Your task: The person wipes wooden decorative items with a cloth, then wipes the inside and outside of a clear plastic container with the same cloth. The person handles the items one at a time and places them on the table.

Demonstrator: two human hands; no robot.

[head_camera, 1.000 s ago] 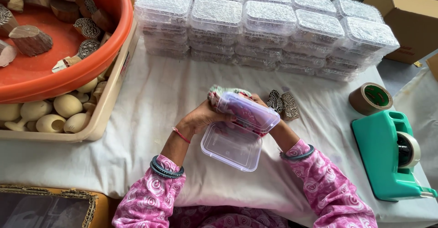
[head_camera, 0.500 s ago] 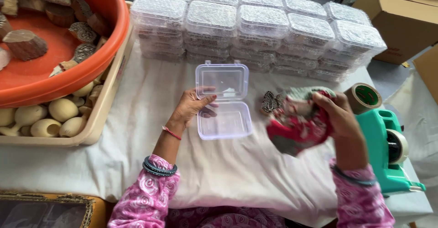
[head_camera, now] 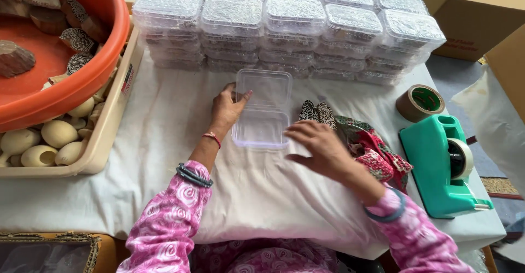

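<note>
The right hand [head_camera: 322, 150] lies flat with fingers spread, holding nothing, just beside the patterned cloth [head_camera: 372, 147]. The left hand [head_camera: 228, 106] is loose and touches the side of the open clear box [head_camera: 262, 109] on the white table cover [head_camera: 164, 142]. Behind it stand stacks of shut clear boxes [head_camera: 290, 27].

Stacked boxes [head_camera: 290, 27] block rear; front cloth [head_camera: 257, 196] seemingly open.
</note>
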